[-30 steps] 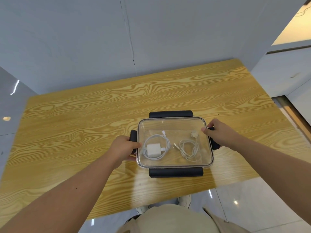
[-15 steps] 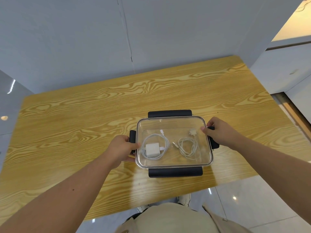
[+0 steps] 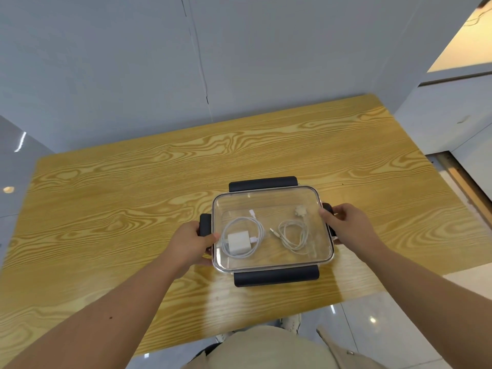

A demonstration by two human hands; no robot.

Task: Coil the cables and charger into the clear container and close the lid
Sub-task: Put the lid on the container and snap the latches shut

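Left hand (image 3: 191, 243) and right hand (image 3: 348, 227) clasp the opposite short sides of a clear rectangular plastic container (image 3: 266, 267). The fingers are curled round its edges and the thumbs rest on top, each hand covering part of a black side clasp. Beneath it spreads a yellow wood-grain bench (image 3: 119, 209), and the container stands close to the near edge, a little right of the middle. A transparent lid (image 3: 279, 201) lies over the container, and long black clasps (image 3: 275, 278) stick out from its near and far sides. Whether any clasp is snapped down cannot be told. Inside, at the left end, a white cable (image 3: 262, 231) lies looped around a white square charger block (image 3: 238, 243). At the right end a second white cable (image 3: 292, 246) lies in a smaller coil, apart from the first, with a pale multi-headed plug (image 3: 300, 210) towards the far side.
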